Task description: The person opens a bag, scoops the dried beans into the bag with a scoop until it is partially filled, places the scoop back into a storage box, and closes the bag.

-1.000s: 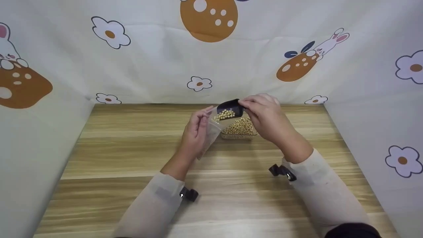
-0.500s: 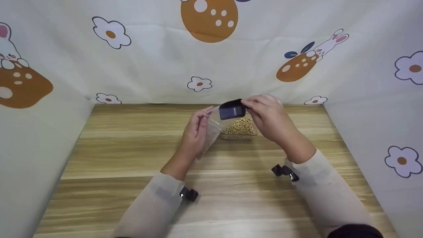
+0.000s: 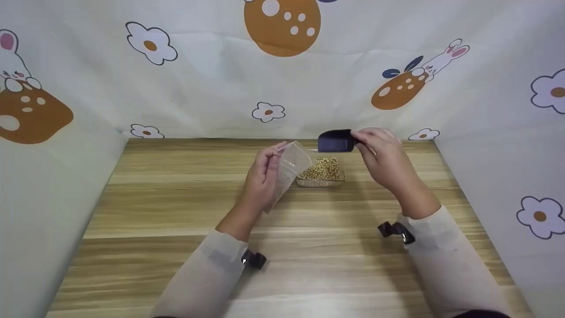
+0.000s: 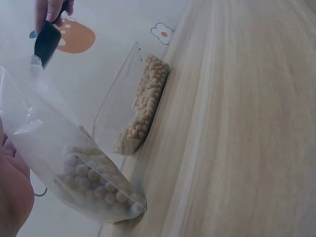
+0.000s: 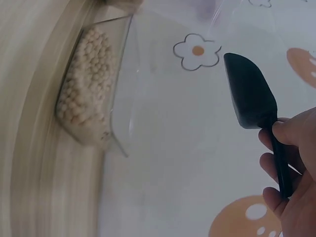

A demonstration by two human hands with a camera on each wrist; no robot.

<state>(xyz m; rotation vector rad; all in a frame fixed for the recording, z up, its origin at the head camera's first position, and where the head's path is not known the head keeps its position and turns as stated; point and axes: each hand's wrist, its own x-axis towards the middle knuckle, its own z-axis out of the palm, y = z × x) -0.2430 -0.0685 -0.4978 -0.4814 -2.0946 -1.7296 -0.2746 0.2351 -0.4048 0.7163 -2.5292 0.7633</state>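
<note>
My left hand (image 3: 261, 179) grips a clear zip bag (image 3: 295, 160) by its side, the mouth gaping up and to the right. Pale round beans (image 4: 96, 185), like soybeans, fill the bag's lower end in the left wrist view. By its handle my right hand (image 3: 383, 154) holds a small black scoop (image 3: 336, 141), raised to the right of the bag and apart from it. No beans show in the scoop. Below and between the hands, a clear plastic box (image 3: 320, 183) on the table holds more of the same beans (image 3: 324, 169); the bag hides part of its left side.
The wood-grain table (image 3: 176, 198) ends at a patterned cloth backdrop (image 3: 212, 88) behind and on both sides. Small black devices are strapped to both sleeves (image 3: 435, 238).
Beans in the scoop one second ago are gone from it half a second later. The right hand has since drawn the scoop out of the bag's mouth to the right; the left hand stays almost still.
</note>
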